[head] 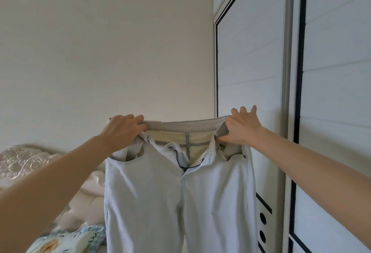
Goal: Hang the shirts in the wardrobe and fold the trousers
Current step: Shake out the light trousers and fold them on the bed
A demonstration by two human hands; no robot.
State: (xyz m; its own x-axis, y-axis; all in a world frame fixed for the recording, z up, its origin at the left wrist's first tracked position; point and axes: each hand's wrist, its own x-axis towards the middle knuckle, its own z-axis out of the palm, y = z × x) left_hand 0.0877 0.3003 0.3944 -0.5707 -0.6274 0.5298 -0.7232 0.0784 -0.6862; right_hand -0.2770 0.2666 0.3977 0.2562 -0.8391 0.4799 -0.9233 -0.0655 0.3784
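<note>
We hold the pale trousers (178, 198) up by the waistband. Our left hand (122, 130) and right hand (242, 128) each grip one side, near the wardrobe (261, 61).

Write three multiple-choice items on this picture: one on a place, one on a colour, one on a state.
1. On which side of the held trousers does the wardrobe stand?
A. left
B. right
C. below

2. The trousers are:
A. black
B. red
C. pale grey-white

3. The trousers' fly is:
A. open
B. buttoned shut
C. covered by a belt

Answers:
1 B, it fills the right of the view.
2 C, the cloth is light all over.
3 A, the button is undone and the waistband gapes between the left hand and right hand gripping it.
</note>
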